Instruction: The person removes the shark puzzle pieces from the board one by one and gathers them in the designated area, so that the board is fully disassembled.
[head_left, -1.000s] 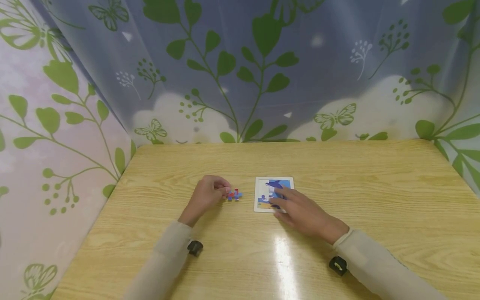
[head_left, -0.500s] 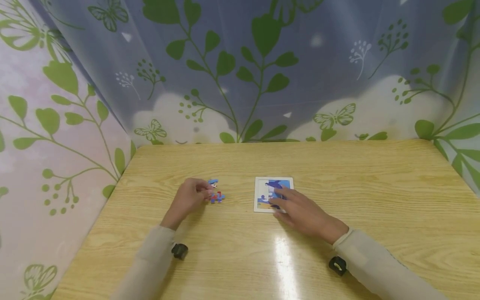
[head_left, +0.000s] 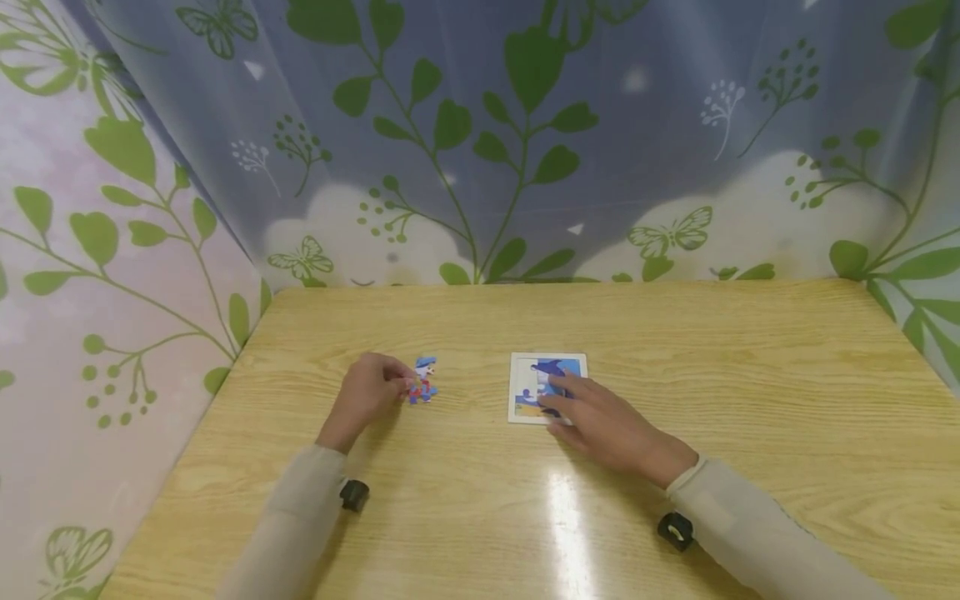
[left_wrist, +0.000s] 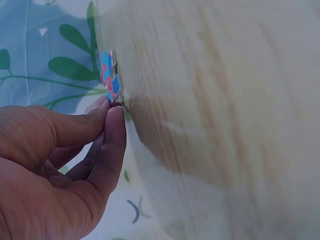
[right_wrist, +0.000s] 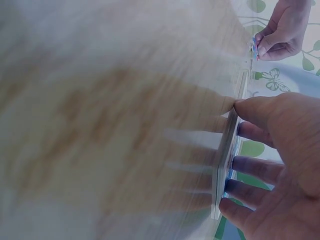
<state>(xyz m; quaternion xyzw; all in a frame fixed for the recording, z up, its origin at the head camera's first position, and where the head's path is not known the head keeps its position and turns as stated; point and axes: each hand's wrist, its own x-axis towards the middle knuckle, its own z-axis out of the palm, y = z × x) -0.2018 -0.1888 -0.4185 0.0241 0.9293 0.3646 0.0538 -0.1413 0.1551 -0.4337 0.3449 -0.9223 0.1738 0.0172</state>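
Note:
My left hand (head_left: 366, 390) pinches a small red and blue jigsaw piece (head_left: 422, 395) between thumb and fingers, low over the table. Right against its far side lies another piece (head_left: 426, 363), showing a blue cap and a white face. In the left wrist view the coloured pieces (left_wrist: 111, 80) appear nearly edge-on beyond the fingertips. My right hand (head_left: 611, 423) rests with spread fingers on a white-framed puzzle board (head_left: 512, 390). A dolphin picture fills part of the board, partly hidden by those fingers; its left portion shows a pale bare area. The right thumb touches the board's near edge (right_wrist: 227, 145).
Light wood table (head_left: 712, 358) surrounds the pieces and board. A leaf-patterned curtain (head_left: 480, 150) hangs along the back edge, with another patterned cloth (head_left: 112, 275) on the left side. Black wrist devices (head_left: 676, 531) sit below both sleeves.
My left hand has drawn the red and blue piece leftward, away from the board. It now sits against the blue-capped piece, which has come into view. The right hand stays put.

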